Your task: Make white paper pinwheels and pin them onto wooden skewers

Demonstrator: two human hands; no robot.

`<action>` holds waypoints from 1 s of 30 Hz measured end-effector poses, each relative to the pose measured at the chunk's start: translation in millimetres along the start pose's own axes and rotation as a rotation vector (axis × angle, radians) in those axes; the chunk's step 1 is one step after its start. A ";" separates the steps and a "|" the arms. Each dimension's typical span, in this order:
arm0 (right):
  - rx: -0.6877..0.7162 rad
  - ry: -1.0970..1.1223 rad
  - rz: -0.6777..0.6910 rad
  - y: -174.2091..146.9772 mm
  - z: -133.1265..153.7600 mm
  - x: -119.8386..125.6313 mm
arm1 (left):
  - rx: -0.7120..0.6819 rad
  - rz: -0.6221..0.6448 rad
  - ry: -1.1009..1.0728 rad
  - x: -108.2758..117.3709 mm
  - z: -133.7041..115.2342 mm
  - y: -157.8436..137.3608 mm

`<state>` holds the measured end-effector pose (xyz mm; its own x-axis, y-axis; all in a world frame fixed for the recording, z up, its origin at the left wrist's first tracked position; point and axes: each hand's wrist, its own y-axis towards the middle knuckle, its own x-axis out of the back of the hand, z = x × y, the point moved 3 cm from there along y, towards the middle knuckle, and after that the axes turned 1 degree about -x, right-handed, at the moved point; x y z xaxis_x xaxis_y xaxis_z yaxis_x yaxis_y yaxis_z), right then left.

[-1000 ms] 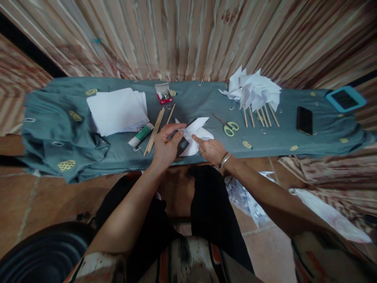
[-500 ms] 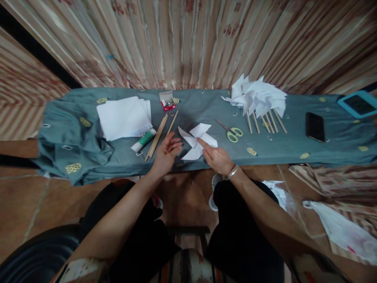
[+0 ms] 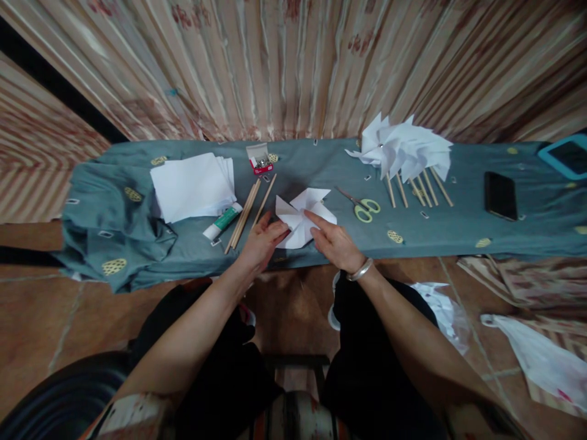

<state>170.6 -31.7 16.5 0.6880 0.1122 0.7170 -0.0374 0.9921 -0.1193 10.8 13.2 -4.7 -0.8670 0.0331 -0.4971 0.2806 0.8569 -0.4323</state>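
Note:
A white paper pinwheel [image 3: 300, 229] lies on the cloth in front of me, its points folded in to the middle. My right hand [image 3: 337, 244], a silver bangle at its wrist, presses the centre with the index finger, thumb close by on the paper. At the pinwheel's left edge, my left hand [image 3: 261, 244] has its thumb and fingers closed on the paper. Left of that hand lie several thin wooden sticks [image 3: 244, 215] and a green-and-white glue stick [image 3: 222, 221]. Scissors [image 3: 364, 208] with light green handles rest to the right of the pinwheel.
A stack of white paper [image 3: 192, 186] is at the left, with an open red box [image 3: 260, 164] of small metal pins behind. Finished pinwheels [image 3: 406, 150] on sticks overlap at the back right. A black phone [image 3: 500, 195] and a blue-framed device [image 3: 566, 157] lie farther right.
My left hand has moved from beside the pinwheel onto its left edge, its fingers closing on the paper. The right index finger stays at the centre. The view has shifted slightly.

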 end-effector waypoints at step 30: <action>-0.174 0.254 -0.291 20.2 -47.0 6.0 | -0.072 0.208 0.204 -10.3 1.0 16.8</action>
<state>208.0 -13.6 -13.9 0.8093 -0.2101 0.5485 0.2930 0.9538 -0.0670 24.9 26.7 -7.5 -0.8611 0.3080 -0.4046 0.4371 0.8549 -0.2794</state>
